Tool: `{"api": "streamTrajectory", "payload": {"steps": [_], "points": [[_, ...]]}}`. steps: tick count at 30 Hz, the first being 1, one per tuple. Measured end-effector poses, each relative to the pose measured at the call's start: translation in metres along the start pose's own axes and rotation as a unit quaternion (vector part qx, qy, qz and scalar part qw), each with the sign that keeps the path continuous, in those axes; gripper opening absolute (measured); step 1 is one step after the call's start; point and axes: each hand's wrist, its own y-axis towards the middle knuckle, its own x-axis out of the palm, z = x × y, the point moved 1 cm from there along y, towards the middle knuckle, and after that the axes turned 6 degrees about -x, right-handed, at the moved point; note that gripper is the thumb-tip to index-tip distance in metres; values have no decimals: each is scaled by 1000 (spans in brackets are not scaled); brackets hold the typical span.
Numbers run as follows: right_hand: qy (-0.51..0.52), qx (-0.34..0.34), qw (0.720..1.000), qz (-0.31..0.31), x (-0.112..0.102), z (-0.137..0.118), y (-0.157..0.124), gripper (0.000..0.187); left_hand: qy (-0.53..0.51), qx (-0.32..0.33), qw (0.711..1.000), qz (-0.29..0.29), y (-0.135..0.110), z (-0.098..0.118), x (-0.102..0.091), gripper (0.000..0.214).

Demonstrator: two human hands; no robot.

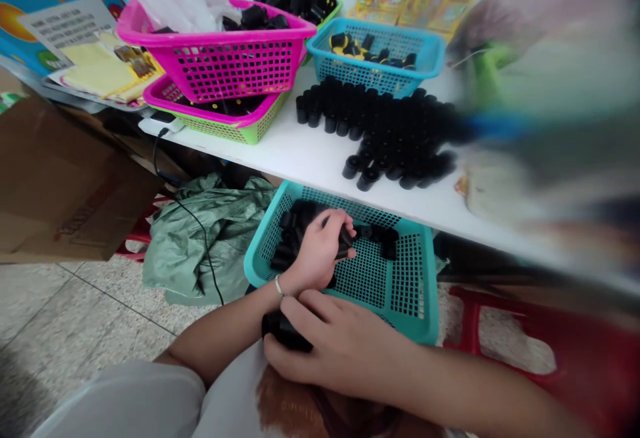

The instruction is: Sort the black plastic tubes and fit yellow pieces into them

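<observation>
Black cylindrical part (283, 331), largely hidden by the closed fingers of the clamping right hand (340, 348), lies at 7 o'clock to the teal plastic mesh basket (405, 291). Inside the basket, the left hand (317, 251) grips a second black cylinder (346, 241).

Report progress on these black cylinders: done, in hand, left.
Looks done: black cylinders stand in rows on the white shelf. In hand: the left hand grips some over the teal basket; the right hand holds more at the lap. Remaining: loose pieces in that basket.
</observation>
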Motion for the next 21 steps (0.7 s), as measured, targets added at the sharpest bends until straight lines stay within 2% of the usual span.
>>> {"api": "streamTrajectory", "payload": {"steps": [5,7,9,11,14,16,21], "points": [[7,-48,999,17,1,3,10,23,3,-4,1000,-4,5,0,-1,18],[52,-8,998,29,-6,10,5,22,29,-11,999,-18,5,8,-7,19],[91,90,990,60,-16,21,-9,20,92,-1,994,-56,3,22,-17,21],[105,214,964,121,-28,33,-28,23,204,25,971,-120,-3,36,-28,23],[135,338,915,173,-39,45,-55,36,389,56,896,-207,-13,48,-38,23],[165,360,905,157,-41,48,-63,40,444,73,862,-234,-18,50,-39,24],[218,359,899,127,-41,48,-66,43,463,88,845,-252,-23,42,-28,21]]}}
